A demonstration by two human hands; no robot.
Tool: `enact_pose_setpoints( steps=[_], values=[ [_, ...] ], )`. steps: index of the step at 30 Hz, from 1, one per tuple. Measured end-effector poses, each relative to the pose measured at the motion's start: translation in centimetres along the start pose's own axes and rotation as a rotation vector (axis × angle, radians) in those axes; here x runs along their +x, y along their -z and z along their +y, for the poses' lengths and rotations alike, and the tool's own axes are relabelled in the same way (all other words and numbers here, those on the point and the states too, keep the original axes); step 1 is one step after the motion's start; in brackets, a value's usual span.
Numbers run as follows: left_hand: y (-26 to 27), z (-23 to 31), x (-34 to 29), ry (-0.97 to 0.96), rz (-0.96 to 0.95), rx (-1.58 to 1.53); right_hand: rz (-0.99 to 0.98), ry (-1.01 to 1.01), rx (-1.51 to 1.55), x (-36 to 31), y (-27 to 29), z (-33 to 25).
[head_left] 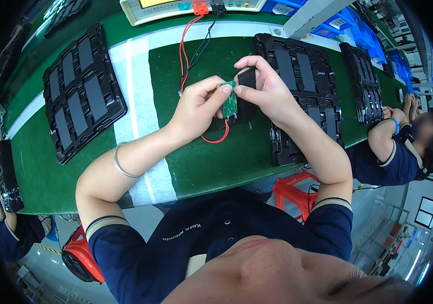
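Over the bench, my left hand (196,106) pinches a small green circuit board (230,107) between thumb and fingers. A red wire (222,138) loops down from the board's lower end. Close beside it, my right hand (271,96) grips a flat, black rectangular piece (247,78), with its thumb near the board's upper edge. Whether the piece and the board are joined is hidden by my fingers. Something dark lies under my hands, mostly covered.
Black moulded trays with flat grey pieces lie left (114,91) and right (320,55); another black tray (362,83) is farther right. A bench instrument (186,15) with red leads (181,45) and black leads (205,44) stands at the back. A co-worker (394,147) sits at right.
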State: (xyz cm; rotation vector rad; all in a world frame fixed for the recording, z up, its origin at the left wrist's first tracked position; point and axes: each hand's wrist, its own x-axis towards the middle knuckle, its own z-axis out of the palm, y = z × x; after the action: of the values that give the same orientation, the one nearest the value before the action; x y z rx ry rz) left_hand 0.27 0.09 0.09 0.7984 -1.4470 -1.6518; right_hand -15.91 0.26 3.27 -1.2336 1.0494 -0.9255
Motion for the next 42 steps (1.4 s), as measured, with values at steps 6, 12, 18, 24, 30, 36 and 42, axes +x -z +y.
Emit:
enact_pose_setpoints(
  steps=[6, 12, 18, 24, 30, 36, 42],
  values=[
    [-0.3, -0.2, 0.3, -0.05, -0.035, 0.012, 0.016, 0.017, -0.023, -0.3, 0.9, 0.6],
    [0.1, -0.2, -0.3, -0.053, -0.012, 0.054, -0.027, 0.02, 0.005, 0.2, -0.4, -0.2],
    [-0.4, -0.4, 0.4, -0.059, -0.049, 0.041, 0.018, 0.034, -0.019, -0.3, 1.1, 0.9],
    [-0.4, 0.0, 0.2, -0.048, 0.018, 0.056, 0.032, 0.055, -0.084, 0.0, 0.4, 0.5],
    [-0.5, -0.2, 0.5, -0.023, 0.076, 0.1, 0.068, 0.172, 0.085, -1.7, 2.9, -2.9],
    [-0.7, -0.1, 0.4, -0.05, -0.014, 0.146, 0.64, 0.411, -0.208, -2.7, 15.7, -4.4],
    [-0.5, -0.2, 0.5, -0.013, -0.03, 0.165, 0.7, 0.244, -0.447, -3.5, 19.5, -0.6]
  ],
)
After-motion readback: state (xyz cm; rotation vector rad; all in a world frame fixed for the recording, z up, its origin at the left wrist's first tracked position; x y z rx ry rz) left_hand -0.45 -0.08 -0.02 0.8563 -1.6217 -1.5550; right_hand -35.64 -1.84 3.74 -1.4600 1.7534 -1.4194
